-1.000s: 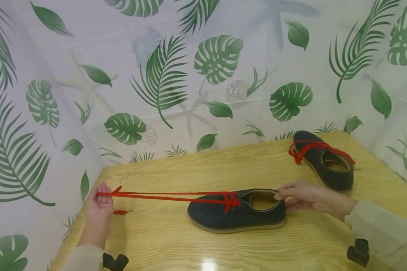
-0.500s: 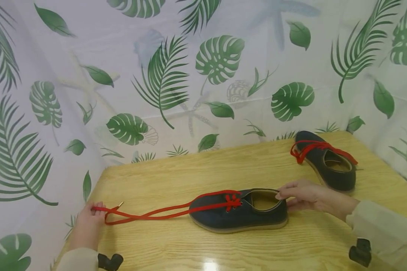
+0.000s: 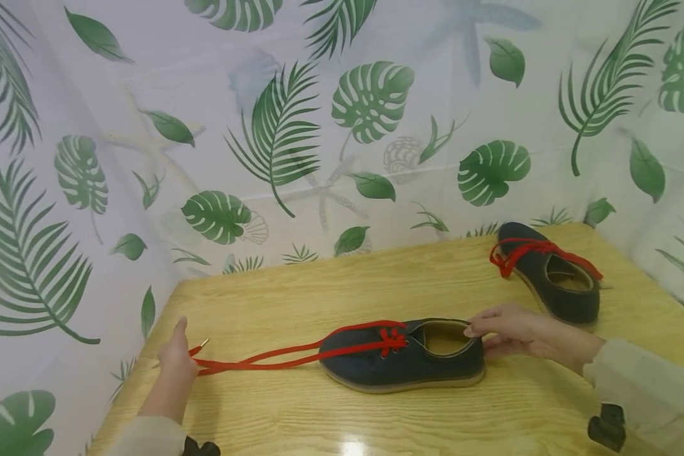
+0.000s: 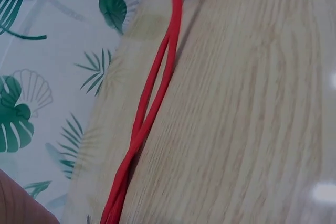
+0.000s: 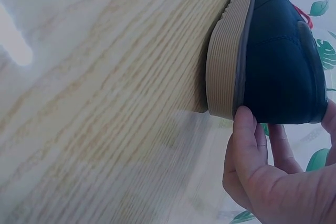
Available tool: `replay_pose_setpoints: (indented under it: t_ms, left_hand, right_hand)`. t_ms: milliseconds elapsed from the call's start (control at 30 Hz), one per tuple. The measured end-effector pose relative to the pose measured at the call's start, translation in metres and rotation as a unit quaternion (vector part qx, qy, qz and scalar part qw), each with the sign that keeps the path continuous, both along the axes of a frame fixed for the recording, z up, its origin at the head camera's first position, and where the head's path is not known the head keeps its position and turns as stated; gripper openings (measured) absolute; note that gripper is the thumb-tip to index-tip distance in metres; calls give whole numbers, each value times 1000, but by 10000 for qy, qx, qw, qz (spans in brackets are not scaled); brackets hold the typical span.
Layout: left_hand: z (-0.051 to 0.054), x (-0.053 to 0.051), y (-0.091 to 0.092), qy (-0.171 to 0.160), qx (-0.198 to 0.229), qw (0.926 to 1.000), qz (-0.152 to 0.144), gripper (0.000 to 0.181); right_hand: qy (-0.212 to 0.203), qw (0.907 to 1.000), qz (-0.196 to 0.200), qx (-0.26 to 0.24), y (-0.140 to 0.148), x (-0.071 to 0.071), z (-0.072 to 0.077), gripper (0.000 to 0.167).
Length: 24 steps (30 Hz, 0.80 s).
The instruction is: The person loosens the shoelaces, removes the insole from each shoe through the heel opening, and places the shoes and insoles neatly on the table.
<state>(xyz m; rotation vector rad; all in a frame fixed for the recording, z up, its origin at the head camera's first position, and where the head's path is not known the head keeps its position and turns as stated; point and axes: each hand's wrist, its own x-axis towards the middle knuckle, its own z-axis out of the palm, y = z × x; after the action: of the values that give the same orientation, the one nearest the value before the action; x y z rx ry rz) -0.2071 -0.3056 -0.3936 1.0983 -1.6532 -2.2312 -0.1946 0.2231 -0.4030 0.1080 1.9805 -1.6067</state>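
A dark navy shoe (image 3: pixel 370 364) with a tan sole lies on the wooden table, its toe pointing left. My right hand (image 3: pixel 513 330) holds it by the heel, thumb at the collar and fingers behind. In the right wrist view, fingertips touch the back of the heel (image 5: pixel 281 72). Two long ends of its red shoelace (image 3: pixel 285 356) run left over the toe, slack and crossing. They reach my left hand (image 3: pixel 177 358), which has its thumb raised. The hand hides where the laces pass, and its fingers are not plainly visible. A lace tip (image 3: pixel 204 342) sticks out beside it.
A second navy shoe (image 3: pixel 572 297) with red laces stands at the back right, behind my right hand. A leaf-patterned cloth (image 3: pixel 319 158) rises along the back and both sides of the wooden table (image 3: pixel 273 418).
The laces went from taut over my left palm to slack on the table. My left hand lowered leftward, then came back right with its thumb up. The right hand stays at the heel.
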Motion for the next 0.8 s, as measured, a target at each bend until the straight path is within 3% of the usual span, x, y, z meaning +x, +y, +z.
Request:
replay_pose_setpoints:
  t_ms: [67,167,233,333,533,667,800]
  left_hand:
    - [-2,0,11,51,-466,9980,-423,99]
    - [-4,0,24,121,-1125,9879,-1057,105]
    - [-5,0,33,196,-1439,9789,-1438,107]
    - [-7,-1,45,329,-2008,9587,-1986,105]
    - [-13,1,72,566,-3293,8988,-2839,97]
    - [-14,2,91,689,-3746,8615,-3357,96]
    - [-18,3,108,955,-4426,8089,-3750,95]
  right_hand:
    - [-6,10000,-8,19,0,0,0,55]
    - [-4,10000,-12,37,0,0,0,55]
    - [3,10000,-5,25,1,0,0,53]
    - [37,10000,12,-5,1,0,-1,48]
    - [154,9999,74,-24,1,1,-4,42]
    - [198,9997,114,-14,1,1,-3,41]
    - [162,9998,106,-58,1,1,-2,39]
